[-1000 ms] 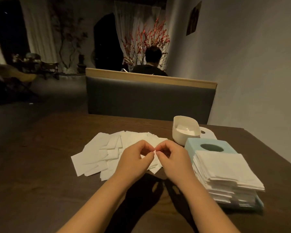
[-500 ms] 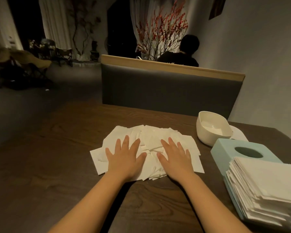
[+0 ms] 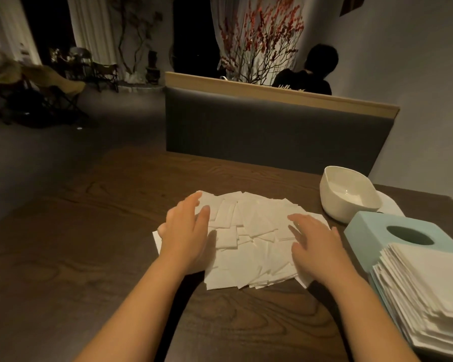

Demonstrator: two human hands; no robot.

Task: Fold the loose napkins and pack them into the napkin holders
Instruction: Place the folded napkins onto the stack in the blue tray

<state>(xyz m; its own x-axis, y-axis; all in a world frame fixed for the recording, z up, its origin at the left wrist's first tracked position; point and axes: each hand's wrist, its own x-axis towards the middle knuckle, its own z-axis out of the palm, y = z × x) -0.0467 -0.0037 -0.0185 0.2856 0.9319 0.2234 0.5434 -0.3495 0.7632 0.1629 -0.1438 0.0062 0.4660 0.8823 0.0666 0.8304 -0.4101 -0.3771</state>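
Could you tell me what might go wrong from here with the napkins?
1. The loose napkins lie fanned between the left hand and right hand; gathering them may crease or scatter some.
2. The stacked napkins overhang the blue holder and could slide if bumped.

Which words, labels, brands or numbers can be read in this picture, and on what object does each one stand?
Pale script on the back of the seated person's dark top: too small and blurred to read.
Blue tissue box, white bowl, loose napkins, napkin stack: no text shows.
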